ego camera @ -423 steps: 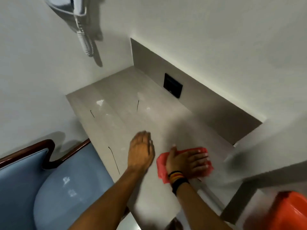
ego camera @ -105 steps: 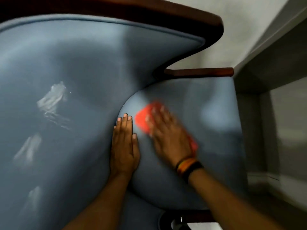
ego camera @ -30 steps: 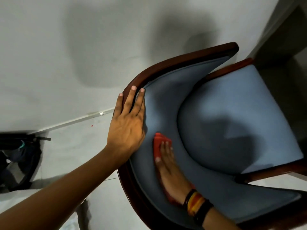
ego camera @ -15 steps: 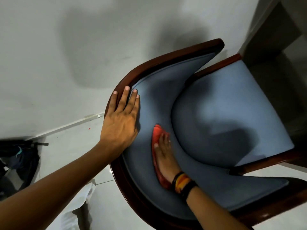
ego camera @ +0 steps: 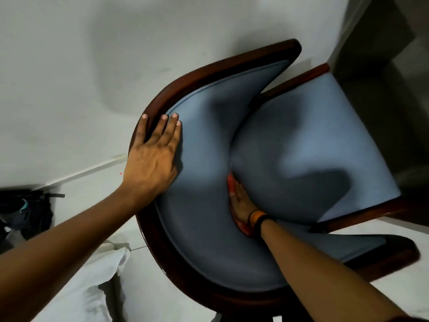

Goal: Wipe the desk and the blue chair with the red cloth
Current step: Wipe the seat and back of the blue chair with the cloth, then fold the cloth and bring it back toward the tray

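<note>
A: Blue chair (ego camera: 301, 140)?
B: Standing upright, padded seat and curved back showing, dark wood frame edging both.
A: Red cloth (ego camera: 230, 183)?
B: Lying pressed in the seat-back crease, mostly hiding under the right hand (ego camera: 241, 203).

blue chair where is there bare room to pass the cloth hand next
Free: the seat cushion right of the right hand, and the backrest padding between both hands. Crowded: the crease where the red cloth is wedged, and the rim under the left hand.

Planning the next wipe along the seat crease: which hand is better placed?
Right. The right hand presses the red cloth into that crease; the left hand lies flat on the blue chair, holding nothing.
</note>
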The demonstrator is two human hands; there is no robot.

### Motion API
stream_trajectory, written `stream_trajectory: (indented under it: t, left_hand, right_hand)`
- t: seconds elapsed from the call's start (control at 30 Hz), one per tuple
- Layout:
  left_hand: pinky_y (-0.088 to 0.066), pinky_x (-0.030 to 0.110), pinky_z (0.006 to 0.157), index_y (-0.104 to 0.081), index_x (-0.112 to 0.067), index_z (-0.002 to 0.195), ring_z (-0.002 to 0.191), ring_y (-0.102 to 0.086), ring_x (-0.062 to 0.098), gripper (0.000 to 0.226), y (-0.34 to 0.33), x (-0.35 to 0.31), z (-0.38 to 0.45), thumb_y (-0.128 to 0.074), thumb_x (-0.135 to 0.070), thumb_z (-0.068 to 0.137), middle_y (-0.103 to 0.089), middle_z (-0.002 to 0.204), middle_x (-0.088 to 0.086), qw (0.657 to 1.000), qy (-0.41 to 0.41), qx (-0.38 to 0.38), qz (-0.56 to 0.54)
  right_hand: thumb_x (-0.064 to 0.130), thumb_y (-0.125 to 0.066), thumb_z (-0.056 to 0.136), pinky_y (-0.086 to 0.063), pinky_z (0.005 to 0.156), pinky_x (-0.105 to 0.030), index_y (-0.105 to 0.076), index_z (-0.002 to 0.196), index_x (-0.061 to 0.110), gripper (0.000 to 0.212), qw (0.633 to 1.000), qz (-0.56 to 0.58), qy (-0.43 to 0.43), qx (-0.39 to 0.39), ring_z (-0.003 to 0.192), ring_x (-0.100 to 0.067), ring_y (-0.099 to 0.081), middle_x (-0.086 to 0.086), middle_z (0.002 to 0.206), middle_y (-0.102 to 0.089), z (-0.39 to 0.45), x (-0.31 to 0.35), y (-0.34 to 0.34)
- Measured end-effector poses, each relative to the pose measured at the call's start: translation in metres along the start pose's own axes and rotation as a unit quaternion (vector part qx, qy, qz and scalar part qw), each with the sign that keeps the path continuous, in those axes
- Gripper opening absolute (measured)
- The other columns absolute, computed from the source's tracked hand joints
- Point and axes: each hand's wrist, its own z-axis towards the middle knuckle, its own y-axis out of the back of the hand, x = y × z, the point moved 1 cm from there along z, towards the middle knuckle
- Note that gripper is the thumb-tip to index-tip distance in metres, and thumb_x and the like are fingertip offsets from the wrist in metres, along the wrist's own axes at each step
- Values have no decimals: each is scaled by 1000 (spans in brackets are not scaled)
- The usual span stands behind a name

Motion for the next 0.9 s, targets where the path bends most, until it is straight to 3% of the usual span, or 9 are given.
stream_trajectory:
  t: [0.13, 0.23, 0.33, 0.43, 0.53, 0.6, 0.7, 0.8, 0.9]
  left_hand:
    - [-2, 60, 134, -7, -7, 168, 166, -11, 26, 83, 10, -3, -3, -37, -31, 95, -8, 179, 10, 1000, 13, 22, -15]
    - [2, 59, 134, -4, -9, 169, 167, -4, 26, 82, 20, -3, -5, -38, -35, 98, -7, 179, 9, 998, 18, 50, -38]
    - [-3, 53, 135, -26, -12, 167, 166, -11, 28, 63, 32, -24, -14, -39, -31, 107, -24, 176, 8, 981, 5, 21, -191]
    - [-25, 34, 133, -68, -17, 141, 152, -46, 20, 48, 56, -68, -38, -46, -47, 109, -61, 154, 7, 844, 39, 122, -521]
    - [-53, 30, 107, -82, -27, 112, 113, -76, 10, 55, 77, -92, -72, -53, -72, 97, -83, 115, -4, 700, 97, 215, -674]
    - [-59, 28, 95, -82, -25, 107, 97, -79, 15, 45, 84, -93, -90, -68, -65, 91, -84, 105, 3, 656, 107, 218, -715]
    - [-60, 26, 74, -80, -16, 97, 81, -73, 18, 25, 100, -101, -108, -86, -38, 86, -80, 89, 6, 600, 151, 160, -769]
    - [-55, 40, 86, -72, 1, 115, 91, -71, 25, 47, 128, -118, -124, -89, -29, 83, -77, 102, 16, 574, 169, 111, -794]
    - [-55, 45, 89, -72, 1, 119, 93, -71, 28, 47, 166, -147, -141, -88, -26, 85, -79, 109, 19, 561, 156, 68, -810]
  right_hand:
    - [42, -13, 111, -2, 130, -34, -7, 166, 25, 58, 971, -167, -87, 147, 163, -24, -10, -3, 175, -10, -69, -14, 34]
    - [55, -15, 108, -24, 130, -40, -32, 160, 34, 59, 974, -195, -16, 115, 154, -23, -37, 1, 167, -37, -122, 17, 42]
    - [38, -31, 110, -34, 125, -32, -46, 152, 43, 44, 986, -89, 107, 90, 145, -13, -49, 9, 157, -52, -160, 46, 35]
    - [16, -45, 107, -50, 99, -9, -70, 120, 26, 30, 970, 203, 33, 127, 116, -4, -62, 2, 129, -71, -174, 69, 44]
    - [18, -32, 108, -44, 113, -20, -62, 132, 2, 41, 816, 479, -56, 319, 128, -2, -56, 10, 123, -69, -183, 86, 63]
    - [37, -29, 110, -23, 131, -39, -46, 152, 1, 58, 795, 530, -40, 292, 147, -12, -46, 0, 146, -61, -198, 86, 81]
    - [74, -42, 94, -19, 127, -62, -54, 149, 15, 82, 766, 561, -15, 314, 149, -39, -43, -18, 156, -51, -235, 86, 110]
    - [83, -50, 85, -18, 126, -65, -54, 150, 17, 93, 799, 527, 1, 291, 151, -37, -41, -15, 158, -50, -279, 67, 146]
    - [59, -50, 100, -47, 116, -49, -60, 143, 7, 69, 831, 527, 20, 178, 136, -33, -60, -20, 147, -61, -335, 44, 176]
